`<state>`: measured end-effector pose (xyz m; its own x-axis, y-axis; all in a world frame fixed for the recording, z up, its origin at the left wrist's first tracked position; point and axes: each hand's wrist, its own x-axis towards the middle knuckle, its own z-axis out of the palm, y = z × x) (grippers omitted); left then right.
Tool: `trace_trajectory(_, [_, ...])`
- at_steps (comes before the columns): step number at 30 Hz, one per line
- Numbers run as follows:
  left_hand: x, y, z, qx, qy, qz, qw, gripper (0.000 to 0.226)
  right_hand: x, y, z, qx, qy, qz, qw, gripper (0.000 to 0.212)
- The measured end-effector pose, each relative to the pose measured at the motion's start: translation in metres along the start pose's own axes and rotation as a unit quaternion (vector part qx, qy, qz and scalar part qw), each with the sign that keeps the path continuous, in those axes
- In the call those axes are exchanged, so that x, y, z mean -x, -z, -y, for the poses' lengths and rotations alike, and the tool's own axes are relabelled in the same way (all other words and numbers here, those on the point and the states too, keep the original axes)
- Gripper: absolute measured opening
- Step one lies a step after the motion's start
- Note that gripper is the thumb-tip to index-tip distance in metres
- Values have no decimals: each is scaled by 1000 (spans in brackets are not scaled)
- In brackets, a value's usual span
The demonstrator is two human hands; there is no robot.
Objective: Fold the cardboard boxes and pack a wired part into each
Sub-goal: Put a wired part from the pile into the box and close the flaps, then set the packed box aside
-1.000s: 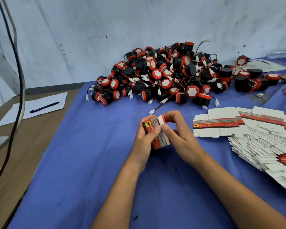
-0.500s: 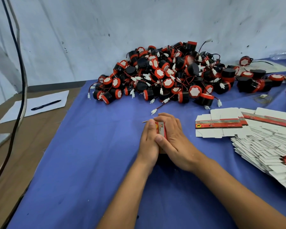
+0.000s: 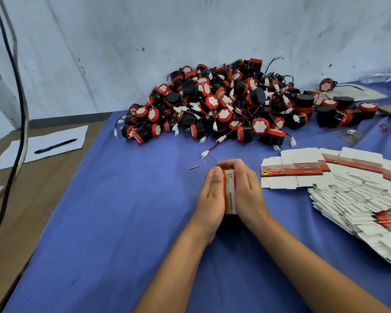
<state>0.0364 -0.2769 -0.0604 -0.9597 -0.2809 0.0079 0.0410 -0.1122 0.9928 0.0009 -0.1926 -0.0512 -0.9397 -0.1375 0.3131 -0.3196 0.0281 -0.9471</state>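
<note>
Nearest to us, two bare forearms reach up from the bottom edge over the blue cloth-covered table (image 3: 122, 222). Our left hand (image 3: 209, 197) and our right hand (image 3: 248, 190) stand on edge, palms facing each other, and squeeze a small red-and-grey printed cardboard box (image 3: 229, 193) between them. The left fingers lie nearly straight along the box's left side; the right fingers curl over its far end (their tips meet the left fingertips there). Only a narrow strip of the box shows between the palms, and it sits on the cloth at the middle of the table.

Just beyond the hands, to the left, a tiny brown sliver (image 3: 194, 167) lies on the cloth. To the right of the hands rests a single flat unfolded white carton blank with a red band (image 3: 294, 170), and further right a fanned stack of the same flat blanks (image 3: 359, 199) spreads towards the near right edge.

On the left, the bare brown tabletop carries a white sheet of paper (image 3: 54, 141) with a black pen (image 3: 55, 146) lying on it, and black cables (image 3: 16, 109) hang down past it.

Farthest off, against the pale wall, a large heap of black-and-red round parts with red wires and white plugs (image 3: 224, 105) covers the cloth, trailing off to the right.
</note>
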Motion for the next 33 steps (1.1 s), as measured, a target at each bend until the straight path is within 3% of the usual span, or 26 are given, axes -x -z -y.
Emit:
trace_trajectory(5, [4,-7,-6,-6,-93,-31,995,46,0,-2,9,74,47,-14,996,45])
trace_trajectory(9, [10,-25,-21,-59,-189,-76,977,35,1,23,33,91,-3,4,996,53])
trace_trajectory(11, [15,-48,-34,-30,-192,-72,978,40,3,45,52,91,-17,41,995,53])
trace_trajectory(13, [25,-90,-56,64,-156,-8,986,56,6,84,77,147,18,32,988,41])
trace_trajectory(15, [38,-142,-79,127,-134,73,980,72,12,140,107,222,68,-34,972,28])
trace_trajectory(17, [55,-198,-102,83,-156,141,974,89,27,199,142,305,94,-109,941,34])
trace_trajectory(19, [81,-254,-116,52,-191,217,956,88,52,259,174,409,86,-192,888,47])
trace_trajectory(22, [125,-324,-126,-1,-270,266,925,39,101,341,213,527,-35,-251,811,57])
trace_trajectory(24, [146,-360,-123,-84,-323,325,885,25,136,382,230,588,-162,-229,758,54])
trace_trajectory(26, [157,-385,-111,-207,-356,390,824,37,160,408,236,612,-259,-193,722,41])
trace_trajectory(28, [163,-401,-95,-313,-361,441,760,72,174,422,234,586,-323,-187,719,26])
trace_trajectory(30, [164,-407,-84,-357,-318,464,746,84,177,425,227,564,-361,-187,719,24])
trace_trajectory(33, [157,-406,-81,-352,-261,469,767,86,171,421,218,566,-367,-188,714,13])
